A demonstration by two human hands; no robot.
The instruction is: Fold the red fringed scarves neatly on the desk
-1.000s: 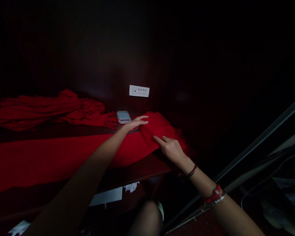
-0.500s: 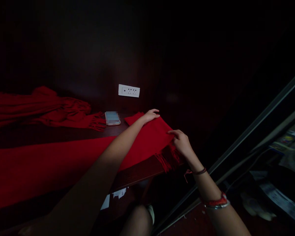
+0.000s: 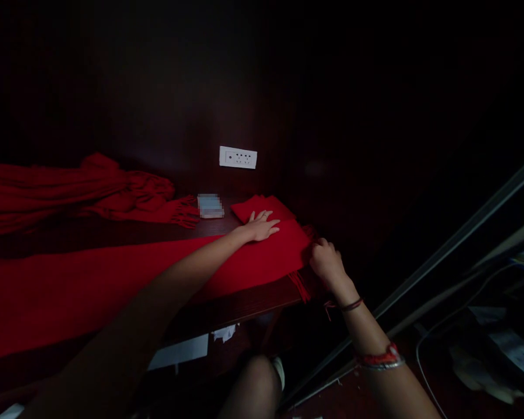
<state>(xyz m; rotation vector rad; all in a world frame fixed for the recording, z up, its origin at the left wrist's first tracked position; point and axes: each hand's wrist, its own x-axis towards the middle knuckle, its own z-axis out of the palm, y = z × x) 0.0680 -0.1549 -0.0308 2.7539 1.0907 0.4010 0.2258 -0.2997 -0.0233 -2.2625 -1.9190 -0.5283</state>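
A long red scarf (image 3: 91, 285) stretches along the dark wooden desk from the left edge to the right end, with fringe at its right end. My left hand (image 3: 261, 228) lies on it with fingers spread, pressing near a layered, folded part. At the scarf's right end, my right hand (image 3: 327, 262) is closed, its fingers curled on the fringed edge; the fingertips are hidden from me. Behind, a second red scarf (image 3: 126, 195) lies bunched up, its fringe pointing towards a phone (image 3: 210, 206) with a blurred screen.
On the dark back wall sits a white power socket (image 3: 238, 157). White papers (image 3: 181, 352) show below the desk's front edge, above my knee (image 3: 255, 387). A metal-edged frame (image 3: 463, 233) runs diagonally at right, with a cable and papers beyond it.
My left hand has shifted onto the scarf and spread its fingers. My right hand has moved right to the fringed end and closed. The scarf's end now lies flatter.
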